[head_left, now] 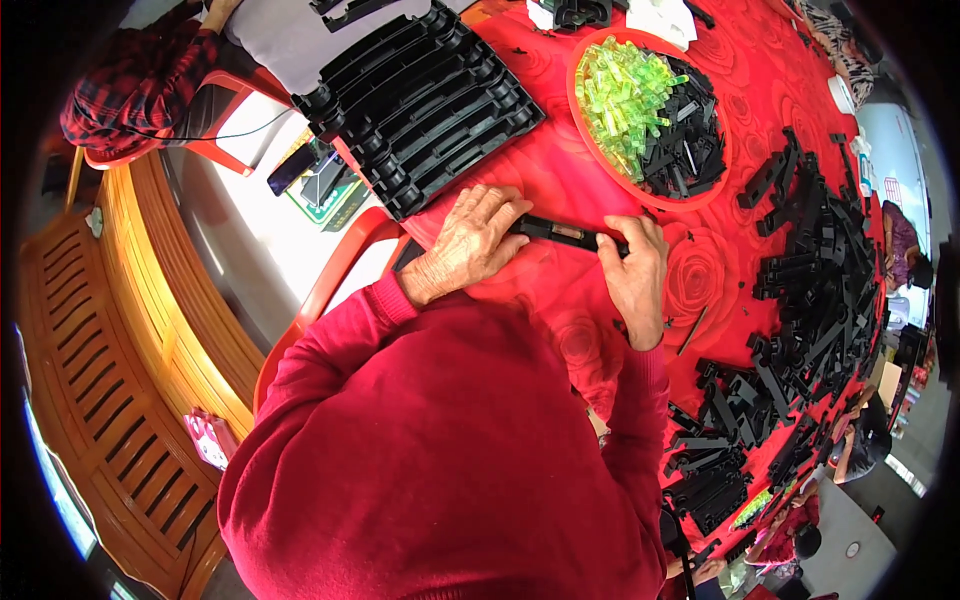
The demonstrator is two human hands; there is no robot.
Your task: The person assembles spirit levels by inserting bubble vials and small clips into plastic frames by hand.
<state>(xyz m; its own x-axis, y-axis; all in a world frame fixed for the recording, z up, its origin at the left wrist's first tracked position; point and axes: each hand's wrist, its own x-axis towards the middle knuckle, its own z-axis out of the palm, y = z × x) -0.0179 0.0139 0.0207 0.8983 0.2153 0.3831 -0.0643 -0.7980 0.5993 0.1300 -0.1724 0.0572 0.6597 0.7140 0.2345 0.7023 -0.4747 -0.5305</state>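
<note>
A long, narrow black plastic part (565, 232) lies level between my hands, just above or on the red rose-patterned tablecloth (590, 290). My left hand (468, 240) is closed on its left end, thumb and fingers gripping it. At the other end, my right hand (637, 270) holds it with thumb in front and bent fingers behind. A small brownish piece shows in a slot midway along the part. Past my left hand, a black stack of similar long parts (430, 110) sits in neat rows. A thin dark stick (691, 332) rests right of my right hand.
Beyond my hands stands a red basin (577, 112) with yellow-green see-through pieces (620, 95) and small black pieces (688, 140). Loose black parts (810, 290) heap along the right. A red chair (335, 270), phone (291, 170) and wooden bench (110, 400) are left. Other people sit around.
</note>
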